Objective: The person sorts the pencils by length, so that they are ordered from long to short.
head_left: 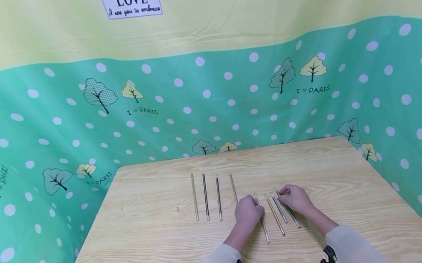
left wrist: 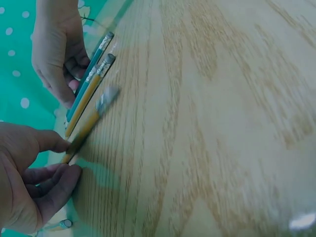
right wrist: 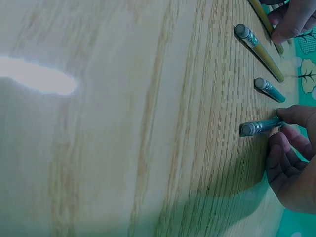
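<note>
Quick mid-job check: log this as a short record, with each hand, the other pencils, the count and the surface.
Left hand: pinches yellow pencil
Right hand: pinches dark teal pencil
Between those: second yellow pencil, second teal pencil
Left row: gold pencil, black pencil, maroon pencil, lying apart
Partly hidden: slanted pencil
Pencil count: eight visible
Surface: wood-grain table

Yellow pencil [left wrist: 88, 126] — slanted, in left grip [head_left: 248, 210]; teal pencil [right wrist: 261, 127] — in right grip [head_left: 297, 200].
</note>
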`<move>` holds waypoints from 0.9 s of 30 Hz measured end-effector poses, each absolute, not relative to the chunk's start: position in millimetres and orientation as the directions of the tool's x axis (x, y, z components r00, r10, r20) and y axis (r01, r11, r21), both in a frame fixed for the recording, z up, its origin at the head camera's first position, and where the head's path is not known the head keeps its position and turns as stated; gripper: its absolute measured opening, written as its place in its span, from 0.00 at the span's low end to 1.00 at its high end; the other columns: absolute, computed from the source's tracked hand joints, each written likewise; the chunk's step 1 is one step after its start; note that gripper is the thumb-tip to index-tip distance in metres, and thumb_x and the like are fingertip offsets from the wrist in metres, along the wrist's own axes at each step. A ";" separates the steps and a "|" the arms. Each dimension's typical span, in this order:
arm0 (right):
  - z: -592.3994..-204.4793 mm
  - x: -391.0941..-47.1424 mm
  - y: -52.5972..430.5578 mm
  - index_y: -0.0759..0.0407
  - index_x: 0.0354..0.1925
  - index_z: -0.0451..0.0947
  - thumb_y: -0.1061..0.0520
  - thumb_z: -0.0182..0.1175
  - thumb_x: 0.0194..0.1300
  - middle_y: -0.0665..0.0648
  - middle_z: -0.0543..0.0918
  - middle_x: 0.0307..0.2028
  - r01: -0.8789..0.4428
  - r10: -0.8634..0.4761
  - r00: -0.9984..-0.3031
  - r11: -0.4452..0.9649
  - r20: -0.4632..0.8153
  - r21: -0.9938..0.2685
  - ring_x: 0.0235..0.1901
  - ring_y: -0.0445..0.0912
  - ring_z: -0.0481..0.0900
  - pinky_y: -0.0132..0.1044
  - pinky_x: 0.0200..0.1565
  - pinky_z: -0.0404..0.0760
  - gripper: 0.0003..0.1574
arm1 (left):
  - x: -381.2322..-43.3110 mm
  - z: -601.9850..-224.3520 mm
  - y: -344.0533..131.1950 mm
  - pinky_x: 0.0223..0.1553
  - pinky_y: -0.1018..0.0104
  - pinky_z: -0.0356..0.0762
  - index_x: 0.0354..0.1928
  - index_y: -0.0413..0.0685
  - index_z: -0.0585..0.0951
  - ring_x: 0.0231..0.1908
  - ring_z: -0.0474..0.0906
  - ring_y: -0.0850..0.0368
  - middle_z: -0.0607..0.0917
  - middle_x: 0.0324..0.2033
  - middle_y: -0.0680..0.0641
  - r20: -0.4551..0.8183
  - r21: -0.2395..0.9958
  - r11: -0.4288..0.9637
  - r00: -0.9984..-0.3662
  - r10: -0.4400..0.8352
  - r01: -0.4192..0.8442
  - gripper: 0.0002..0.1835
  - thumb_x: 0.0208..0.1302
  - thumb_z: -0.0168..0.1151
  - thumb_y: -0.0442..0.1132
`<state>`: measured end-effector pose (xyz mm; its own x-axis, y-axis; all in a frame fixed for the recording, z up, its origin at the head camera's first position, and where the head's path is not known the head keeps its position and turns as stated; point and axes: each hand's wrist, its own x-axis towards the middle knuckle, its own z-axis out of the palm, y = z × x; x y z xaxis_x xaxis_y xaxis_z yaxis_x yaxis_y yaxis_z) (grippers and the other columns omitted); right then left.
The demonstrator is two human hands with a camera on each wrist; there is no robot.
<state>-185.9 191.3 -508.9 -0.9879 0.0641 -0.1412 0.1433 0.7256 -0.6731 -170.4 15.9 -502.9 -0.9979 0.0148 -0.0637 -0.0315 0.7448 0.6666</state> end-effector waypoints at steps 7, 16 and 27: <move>-504.1 -183.1 189.1 0.66 0.36 0.79 0.57 0.63 0.57 0.59 0.83 0.32 0.138 0.088 -0.990 0.747 -0.109 -0.651 0.31 0.47 0.79 0.42 0.34 0.80 0.12 | -170.4 -502.5 16.1 0.16 0.71 0.69 0.20 0.44 0.75 0.17 0.69 0.59 0.75 0.16 0.51 -0.107 0.722 0.687 -0.994 -0.011 -0.086 0.07 0.49 0.63 0.31; -502.0 -184.6 189.4 0.64 0.35 0.81 0.56 0.62 0.55 0.58 0.84 0.31 0.171 0.121 -0.985 0.767 -0.123 -0.619 0.30 0.47 0.78 0.42 0.33 0.79 0.12 | -173.8 -504.0 10.4 0.15 0.74 0.69 0.19 0.46 0.73 0.15 0.69 0.61 0.74 0.14 0.52 -0.136 0.791 0.599 -0.990 -0.024 -0.123 0.10 0.51 0.64 0.32; -495.9 -188.8 187.9 0.66 0.38 0.79 0.56 0.58 0.59 0.61 0.82 0.33 0.213 0.153 -0.977 0.636 -0.149 -0.742 0.28 0.45 0.76 0.30 0.27 0.74 0.14 | -178.3 -510.9 0.6 0.15 0.75 0.76 0.29 0.40 0.78 0.14 0.75 0.62 0.80 0.22 0.48 -0.123 0.862 0.491 -0.991 -0.043 -0.128 0.07 0.48 0.66 0.33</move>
